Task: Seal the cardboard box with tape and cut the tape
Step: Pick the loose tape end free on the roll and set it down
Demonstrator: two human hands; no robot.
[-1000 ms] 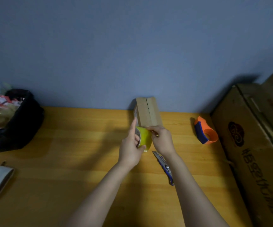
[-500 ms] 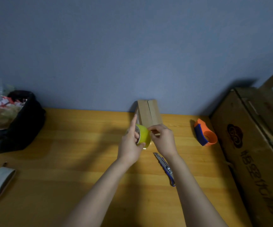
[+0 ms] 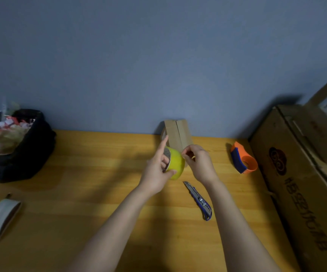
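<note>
Now, step: freeing the tape end.
Left hand (image 3: 155, 171): grips roll (image 3: 175, 165).
Right hand (image 3: 199, 163): fingertips pinched at roll's edge.
Box (image 3: 178, 135): seam untaped.
Next: draw tape over the seam; knife (image 3: 199, 200) lies ready on table (image 3: 80, 183).

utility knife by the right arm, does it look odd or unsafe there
Somewhat: the utility knife lies loose on the table with its blade out, close beside the right forearm. Nothing else stands out.
</note>
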